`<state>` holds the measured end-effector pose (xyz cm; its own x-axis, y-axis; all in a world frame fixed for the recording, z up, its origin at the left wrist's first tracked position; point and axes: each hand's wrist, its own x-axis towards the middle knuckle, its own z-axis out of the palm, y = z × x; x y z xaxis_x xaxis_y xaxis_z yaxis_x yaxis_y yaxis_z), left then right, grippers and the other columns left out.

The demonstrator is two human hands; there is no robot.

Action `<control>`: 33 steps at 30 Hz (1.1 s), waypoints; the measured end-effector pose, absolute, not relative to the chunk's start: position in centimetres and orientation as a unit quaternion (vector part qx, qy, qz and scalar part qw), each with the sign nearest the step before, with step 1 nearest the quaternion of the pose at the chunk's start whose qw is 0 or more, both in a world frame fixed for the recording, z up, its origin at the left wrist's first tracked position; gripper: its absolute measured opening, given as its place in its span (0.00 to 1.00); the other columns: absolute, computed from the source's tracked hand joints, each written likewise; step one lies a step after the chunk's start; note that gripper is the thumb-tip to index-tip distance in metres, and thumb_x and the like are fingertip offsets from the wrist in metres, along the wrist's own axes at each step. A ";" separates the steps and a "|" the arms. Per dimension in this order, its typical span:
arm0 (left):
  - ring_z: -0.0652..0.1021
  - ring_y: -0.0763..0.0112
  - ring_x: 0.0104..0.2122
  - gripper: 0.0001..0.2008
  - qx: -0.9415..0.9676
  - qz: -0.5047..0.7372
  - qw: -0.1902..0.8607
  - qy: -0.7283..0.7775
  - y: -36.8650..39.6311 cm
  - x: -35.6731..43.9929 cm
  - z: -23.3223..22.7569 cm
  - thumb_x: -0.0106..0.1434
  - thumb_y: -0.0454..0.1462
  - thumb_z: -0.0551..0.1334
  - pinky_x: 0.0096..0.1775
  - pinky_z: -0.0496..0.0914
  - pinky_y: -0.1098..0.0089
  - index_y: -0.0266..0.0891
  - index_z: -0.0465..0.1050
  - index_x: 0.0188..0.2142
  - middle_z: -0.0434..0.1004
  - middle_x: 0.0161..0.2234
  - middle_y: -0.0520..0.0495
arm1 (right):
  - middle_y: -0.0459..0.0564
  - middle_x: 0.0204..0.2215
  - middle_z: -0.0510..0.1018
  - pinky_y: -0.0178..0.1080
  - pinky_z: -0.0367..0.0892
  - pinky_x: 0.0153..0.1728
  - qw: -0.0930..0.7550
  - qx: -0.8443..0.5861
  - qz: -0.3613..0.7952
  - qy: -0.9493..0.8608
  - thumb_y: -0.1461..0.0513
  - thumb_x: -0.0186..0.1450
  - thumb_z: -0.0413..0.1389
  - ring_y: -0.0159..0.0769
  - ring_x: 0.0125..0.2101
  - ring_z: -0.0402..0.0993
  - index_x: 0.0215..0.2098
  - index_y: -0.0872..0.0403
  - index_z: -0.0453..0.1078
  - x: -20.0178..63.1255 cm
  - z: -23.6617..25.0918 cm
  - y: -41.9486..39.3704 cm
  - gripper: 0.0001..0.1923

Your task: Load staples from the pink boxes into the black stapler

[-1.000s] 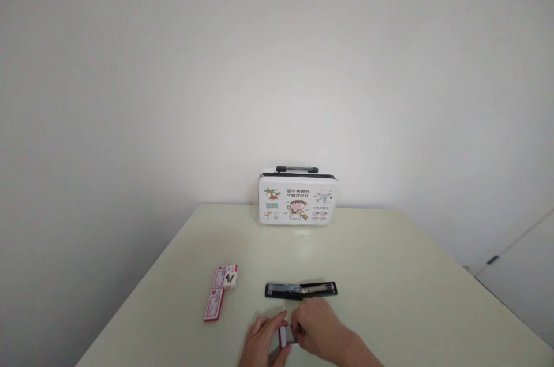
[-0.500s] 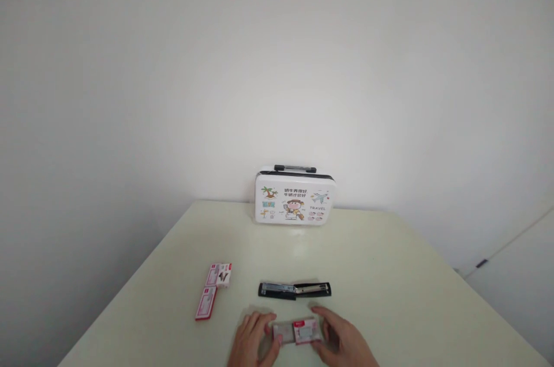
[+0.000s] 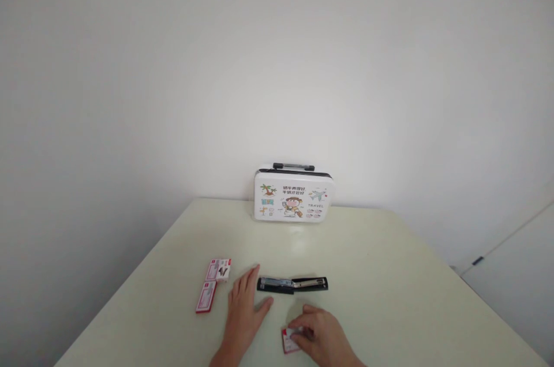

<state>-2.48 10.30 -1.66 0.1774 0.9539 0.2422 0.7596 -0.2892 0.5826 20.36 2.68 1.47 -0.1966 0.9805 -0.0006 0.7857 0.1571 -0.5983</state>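
Pinched between the thumb and fingers of my right hand (image 3: 322,332) is a small red-and-white staple box (image 3: 291,341) near the table's front. My fingers cover its right part, and I cannot make out its tray. My left hand (image 3: 244,303) is open and empty, fingers stretched forward beside the left end of a black stapler (image 3: 277,285). The stapler lies unfolded nearly flat, its metal insides facing up. Whether my left fingertips touch it, I cannot tell.
Several pink-and-white small boxes (image 3: 205,298) lie together left of my left hand, one of them with a stapler picture. At the back, a white cartoon-printed case (image 3: 294,199) with a black handle stands against the wall.
My left hand has let go of the staple box and moved forward and left to the stapler. The box has shifted slightly left in my right hand, and its clear tray no longer shows.
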 end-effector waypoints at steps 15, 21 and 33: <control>0.71 0.61 0.50 0.13 0.793 0.246 0.236 0.506 7.4 -1.7 -0.7 0.61 0.43 0.69 0.54 0.58 0.60 0.51 0.76 0.46 0.77 0.46 0.53 | 0.43 0.33 0.78 0.32 0.59 0.35 0.192 -0.568 0.217 -0.770 0.60 0.70 0.54 0.34 0.34 0.77 0.40 0.44 0.80 18.6 3.5 6.4 0.12; 0.71 0.60 0.50 0.14 0.785 0.240 0.250 0.513 7.6 -1.8 -0.8 0.60 0.44 0.69 0.54 0.57 0.60 0.52 0.75 0.46 0.77 0.47 0.53 | 0.45 0.29 0.79 0.34 0.59 0.33 0.192 -0.642 0.193 -0.717 0.58 0.67 0.56 0.37 0.32 0.76 0.45 0.48 0.76 18.7 2.8 6.0 0.10; 0.70 0.59 0.50 0.14 0.779 0.245 0.267 0.511 7.8 -1.9 -1.2 0.61 0.47 0.69 0.55 0.57 0.59 0.53 0.76 0.46 0.76 0.47 0.52 | 0.43 0.17 0.70 0.36 0.57 0.24 0.418 -0.640 0.420 -0.489 0.36 0.60 0.55 0.35 0.20 0.63 0.35 0.53 0.77 20.9 -2.5 2.7 0.30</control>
